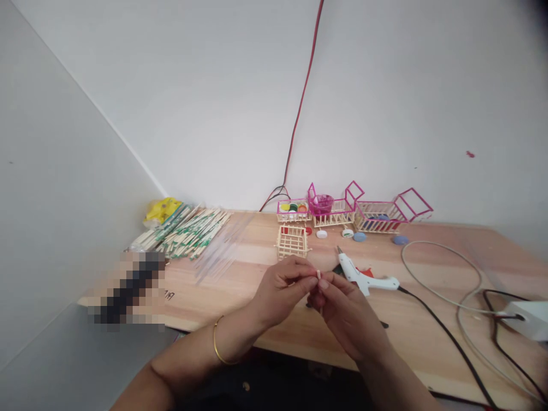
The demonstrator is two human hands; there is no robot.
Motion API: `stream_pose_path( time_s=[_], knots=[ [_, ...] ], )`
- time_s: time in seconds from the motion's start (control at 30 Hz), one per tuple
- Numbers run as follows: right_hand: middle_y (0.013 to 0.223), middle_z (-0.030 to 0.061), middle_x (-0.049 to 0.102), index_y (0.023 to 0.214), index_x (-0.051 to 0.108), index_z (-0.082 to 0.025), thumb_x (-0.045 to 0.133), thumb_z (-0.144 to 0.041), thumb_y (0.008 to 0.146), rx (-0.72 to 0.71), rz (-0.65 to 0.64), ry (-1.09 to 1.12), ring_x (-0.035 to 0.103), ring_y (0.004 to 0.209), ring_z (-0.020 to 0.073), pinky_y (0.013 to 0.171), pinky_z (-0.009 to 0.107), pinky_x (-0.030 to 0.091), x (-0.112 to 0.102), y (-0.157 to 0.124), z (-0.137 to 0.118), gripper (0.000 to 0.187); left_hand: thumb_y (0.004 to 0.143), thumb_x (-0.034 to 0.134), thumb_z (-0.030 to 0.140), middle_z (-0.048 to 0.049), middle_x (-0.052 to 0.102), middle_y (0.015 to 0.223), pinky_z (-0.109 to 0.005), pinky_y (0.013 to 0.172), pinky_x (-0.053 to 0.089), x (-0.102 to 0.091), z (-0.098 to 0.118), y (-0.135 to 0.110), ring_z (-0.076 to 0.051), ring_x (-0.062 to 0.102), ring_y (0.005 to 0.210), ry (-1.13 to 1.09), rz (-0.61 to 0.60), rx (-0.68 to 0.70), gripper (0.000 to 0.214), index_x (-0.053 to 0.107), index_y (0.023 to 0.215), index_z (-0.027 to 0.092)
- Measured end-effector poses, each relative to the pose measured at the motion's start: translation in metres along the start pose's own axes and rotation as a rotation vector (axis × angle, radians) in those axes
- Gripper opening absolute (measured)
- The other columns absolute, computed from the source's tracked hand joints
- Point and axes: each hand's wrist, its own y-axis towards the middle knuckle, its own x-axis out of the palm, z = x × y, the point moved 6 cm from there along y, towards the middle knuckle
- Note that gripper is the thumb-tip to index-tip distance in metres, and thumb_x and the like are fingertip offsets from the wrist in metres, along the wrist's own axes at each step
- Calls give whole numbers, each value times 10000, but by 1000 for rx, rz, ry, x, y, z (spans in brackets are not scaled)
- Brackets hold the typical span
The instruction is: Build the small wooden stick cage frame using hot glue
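Observation:
My left hand (pixel 280 291) and my right hand (pixel 342 311) meet above the front of the wooden table (pixel 240 308). Both are closed in a pinch on a short pale wooden stick (pixel 318 275) held upright between the fingertips. A thin gold bangle sits on my left wrist. Just beyond my right hand lies a white glue gun (pixel 363 277) on its side. A small unpainted stick basket (pixel 291 241) stands behind my left hand.
Pink-edged stick carts (pixel 338 211) with bottle-cap wheels line the wall. Wrapped chopsticks (pixel 188 234) and clear glue sticks (pixel 222 251) lie at the left. Cables (pixel 449 285) loop at the right to a white box (pixel 528 319). A red cable (pixel 299 108) hangs down the wall.

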Motion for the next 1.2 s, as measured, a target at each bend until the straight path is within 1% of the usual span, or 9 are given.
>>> stream_pose_path(
  time_s=[0.17, 0.3, 0.47, 0.67, 0.8, 0.9, 0.97, 1.07, 1.2],
  knots=[
    [602, -53, 501, 743, 532, -213, 763, -354, 686, 29, 43, 119, 440, 546, 100, 552, 256, 356, -1, 1, 6, 277, 659, 773, 294, -37, 638, 720, -288, 622, 470, 12, -24, -1, -132, 596, 622, -462, -31, -365, 213, 691, 750, 119],
    [615, -55, 492, 733, 499, -216, 746, -375, 704, -5, 45, 72, 446, 557, 100, 555, 253, 370, 0, -1, 4, 295, 647, 779, 281, -33, 620, 599, -297, 639, 445, 21, -27, -3, -133, 589, 558, -620, -143, -502, 242, 660, 731, 89],
    [734, -29, 547, 776, 499, -222, 729, -379, 729, -62, 62, -39, 526, 657, 120, 621, 272, 432, -5, -3, 0, 283, 619, 801, 231, -5, 609, 670, -257, 639, 412, 18, -28, -2, -92, 549, 580, -630, -31, -426, 228, 637, 714, 103],
    [839, 10, 595, 866, 542, -216, 629, -376, 825, -301, 93, -557, 579, 794, 154, 724, 294, 480, -19, -8, -19, 187, 637, 795, 261, -15, 618, 761, -276, 788, 421, 19, -27, -2, -110, 562, 753, -532, 21, -347, 233, 649, 749, 118],
    [874, 32, 611, 1014, 568, -221, 589, -320, 852, -467, 135, -821, 590, 806, 173, 735, 316, 492, -21, -18, -34, 191, 737, 716, 317, -19, 607, 742, -269, 721, 420, 21, -24, -3, -108, 540, 710, -287, -106, -291, 215, 638, 771, 119],
    [811, 28, 622, 892, 619, -217, 556, -261, 871, -552, 65, -980, 586, 760, 165, 684, 292, 480, -14, -23, -37, 80, 787, 656, 335, -1, 566, 687, -245, 662, 399, 24, -26, -7, -95, 503, 660, -150, -220, -272, 219, 618, 775, 119],
    [779, 21, 633, 826, 624, -217, 544, -244, 880, -581, 42, -1025, 591, 742, 159, 658, 277, 475, -12, -24, -36, 100, 803, 633, 335, 6, 552, 684, -236, 651, 392, 23, -30, -9, -91, 491, 651, -80, -243, -280, 214, 609, 795, 123],
    [818, 23, 658, 905, 634, -224, 536, -234, 886, -604, 9, -1102, 610, 772, 159, 680, 274, 486, -15, -27, -36, 100, 824, 596, 333, 1, 559, 701, -228, 637, 386, 18, -35, -11, -93, 491, 654, 23, -260, -278, 209, 601, 806, 125],
    [879, 37, 682, 1020, 617, -224, 534, -265, 885, -595, 83, -1278, 638, 787, 167, 706, 285, 506, -43, -30, -54, 164, 832, 575, 310, -13, 599, 754, -231, 663, 396, 7, -39, -8, -105, 519, 699, 104, -220, -256, 181, 608, 835, 133]
  ],
)
